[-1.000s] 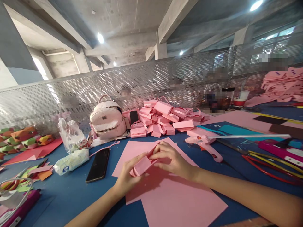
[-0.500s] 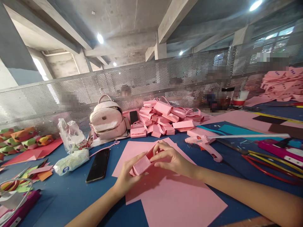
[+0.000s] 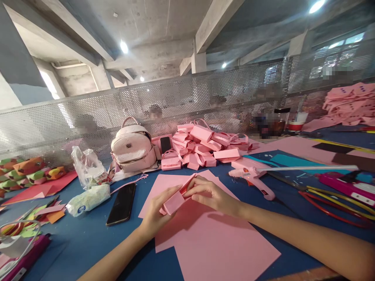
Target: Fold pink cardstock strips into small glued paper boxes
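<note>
You are gripping a small pink foam box (image 3: pixel 175 201) with both hands: your left hand (image 3: pixel 156 212) is pinching its near end, your right hand (image 3: pixel 212 195) is closing over its far end. It is hovering just above pink foam sheets (image 3: pixel 211 242) lying on the blue table (image 3: pixel 82 242), near a black phone (image 3: pixel 122 203).

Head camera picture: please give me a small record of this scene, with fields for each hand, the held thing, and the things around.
left hand: left hand grips the small pink folded piece from its near end
right hand: right hand presses fingers on the far end of the same piece
under the hands: pink sheets on the blue table
left of hands: black phone, flat
right of hands: pink glue gun
behind: pile of pink folded pieces, pale backpack
</note>
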Tool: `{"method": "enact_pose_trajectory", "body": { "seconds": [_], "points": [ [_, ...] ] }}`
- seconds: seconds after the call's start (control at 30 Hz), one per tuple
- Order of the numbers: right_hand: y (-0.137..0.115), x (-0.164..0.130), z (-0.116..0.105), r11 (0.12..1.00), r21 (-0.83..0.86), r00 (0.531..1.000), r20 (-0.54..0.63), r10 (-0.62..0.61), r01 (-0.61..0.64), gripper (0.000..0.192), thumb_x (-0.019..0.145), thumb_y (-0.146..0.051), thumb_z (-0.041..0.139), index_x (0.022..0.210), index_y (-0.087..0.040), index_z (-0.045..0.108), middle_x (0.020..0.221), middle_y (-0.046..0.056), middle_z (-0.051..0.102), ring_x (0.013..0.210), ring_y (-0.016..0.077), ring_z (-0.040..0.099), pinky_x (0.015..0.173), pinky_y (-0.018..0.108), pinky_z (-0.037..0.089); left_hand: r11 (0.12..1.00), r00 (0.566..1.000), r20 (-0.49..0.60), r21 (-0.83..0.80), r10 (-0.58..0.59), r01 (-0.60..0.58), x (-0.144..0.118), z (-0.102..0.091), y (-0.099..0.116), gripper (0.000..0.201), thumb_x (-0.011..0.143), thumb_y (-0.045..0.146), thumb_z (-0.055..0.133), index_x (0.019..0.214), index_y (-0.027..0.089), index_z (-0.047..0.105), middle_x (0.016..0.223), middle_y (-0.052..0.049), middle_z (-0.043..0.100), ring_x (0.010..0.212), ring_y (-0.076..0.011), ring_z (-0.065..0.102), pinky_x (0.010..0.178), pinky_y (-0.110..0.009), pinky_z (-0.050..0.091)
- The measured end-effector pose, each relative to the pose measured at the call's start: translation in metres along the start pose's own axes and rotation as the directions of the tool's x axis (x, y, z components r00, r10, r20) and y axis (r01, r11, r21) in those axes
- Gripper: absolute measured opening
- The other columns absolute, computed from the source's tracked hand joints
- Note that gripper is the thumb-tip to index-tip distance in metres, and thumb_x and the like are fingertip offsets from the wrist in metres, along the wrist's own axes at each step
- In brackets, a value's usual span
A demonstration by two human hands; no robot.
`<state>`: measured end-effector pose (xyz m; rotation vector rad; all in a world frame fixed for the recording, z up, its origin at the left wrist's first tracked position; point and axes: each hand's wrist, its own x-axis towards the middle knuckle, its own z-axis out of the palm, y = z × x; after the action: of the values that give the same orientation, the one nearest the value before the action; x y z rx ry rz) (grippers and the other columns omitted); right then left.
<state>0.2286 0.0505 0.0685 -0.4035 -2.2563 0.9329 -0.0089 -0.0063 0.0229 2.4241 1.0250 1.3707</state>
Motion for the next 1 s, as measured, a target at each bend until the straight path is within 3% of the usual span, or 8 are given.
{"method": "enact_pose_trajectory", "body": {
  "seconds": [0.13,0.27,0.47,0.6,0.77,1.0],
  "points": [
    [0.002,0.002,0.000,0.995,0.095,0.998,0.041,0.038,-0.041,0.029,0.098,-0.039,0.053,0.108,-0.023,0.075,0.123,0.007,0.064,0.118,0.0233,0.056,0.105,0.037,0.041,0.985,0.992,0.021,0.120,0.124,-0.126,0.003,-0.005,-0.006,0.060,0.089,0.014,0.061,0.144,0.028,0.043,0.139,-0.010,0.059,0.128,-0.0257,0.056,0.108,-0.043,0.046],
    [0.005,0.002,-0.003,0.993,0.083,0.992,0.103,0.069,-0.078,0.027,0.097,-0.033,0.052,0.108,-0.023,0.075,0.118,0.007,0.068,0.113,0.0228,0.061,0.103,0.037,0.044,0.939,0.973,0.101,0.261,0.206,-0.226,0.005,-0.008,-0.009,0.061,0.091,0.019,0.061,0.146,0.027,0.039,0.139,-0.012,0.059,0.128,-0.0249,0.056,0.115,-0.048,0.037],
    [0.009,0.004,-0.003,0.994,0.074,0.993,0.099,0.069,-0.076,0.024,0.094,-0.027,0.054,0.102,-0.022,0.076,0.113,0.007,0.068,0.108,0.0206,0.063,0.098,0.032,0.046,0.906,0.970,0.180,0.362,0.161,-0.217,0.005,-0.012,-0.017,0.062,0.091,0.008,0.051,0.149,0.026,0.036,0.145,-0.012,0.053,0.137,-0.0248,0.046,0.118,-0.055,0.028],
    [0.008,0.003,0.003,0.958,0.204,0.977,0.121,0.178,-0.200,0.025,0.091,-0.038,0.059,0.100,-0.021,0.076,0.108,0.007,0.070,0.102,0.0219,0.064,0.093,0.033,0.048,0.900,0.966,0.193,0.367,0.173,-0.235,0.004,-0.011,-0.020,0.061,0.091,0.014,0.055,0.148,0.026,0.037,0.145,-0.012,0.053,0.136,-0.0260,0.047,0.118,-0.056,0.028],
    [0.001,0.000,0.007,0.874,0.291,0.920,0.184,0.347,-0.388,0.032,0.088,-0.045,0.060,0.093,-0.018,0.075,0.098,0.006,0.071,0.097,0.0228,0.064,0.089,0.034,0.047,0.887,0.953,0.241,0.378,0.183,-0.266,0.005,-0.008,-0.016,0.058,0.093,0.021,0.055,0.148,0.026,0.038,0.145,-0.012,0.053,0.136,-0.0271,0.048,0.117,-0.056,0.030],
    [0.005,-0.003,0.008,0.836,0.326,0.896,0.223,0.385,-0.441,0.023,0.087,-0.034,0.059,0.094,-0.018,0.074,0.102,0.005,0.070,0.100,0.0203,0.062,0.091,0.030,0.044,0.887,0.952,0.252,0.381,0.173,-0.261,0.005,-0.007,-0.012,0.055,0.096,0.025,0.053,0.148,0.028,0.038,0.145,-0.011,0.053,0.136,-0.0269,0.048,0.117,-0.056,0.029]
  ]
}}
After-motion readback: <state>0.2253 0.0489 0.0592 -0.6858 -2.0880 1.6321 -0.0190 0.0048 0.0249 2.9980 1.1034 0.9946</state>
